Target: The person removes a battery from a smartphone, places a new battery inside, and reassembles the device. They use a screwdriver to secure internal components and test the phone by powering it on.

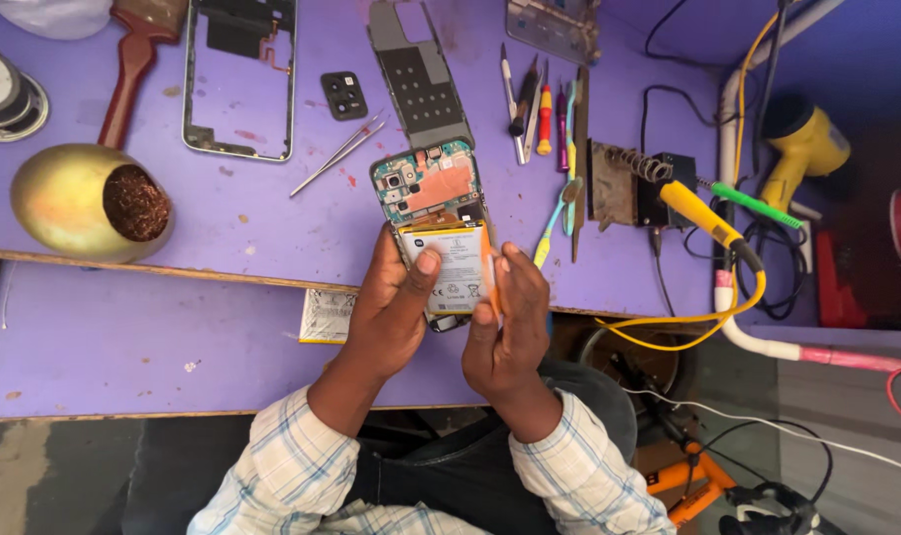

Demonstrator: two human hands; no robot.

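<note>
Purple bench (272, 228); tweezers (339, 154), phone frame (240, 79), brass bowl (74, 198) on it.

Open – bare purple table (104, 337) lower left | Blocked – tweezers (339, 154), tool row (545, 119), soldering iron (703, 213) right.

We see an opened phone (433, 213) with its back cover off, held upright over the near edge of the purple table (272, 228). Its upper part shows a teal circuit board, camera modules and a copper-coloured patch. Below that sits a white, labelled battery (452, 272) with an orange edge, lying in the phone's body, tilted slightly, partly covered by our fingers (426, 266).
</note>
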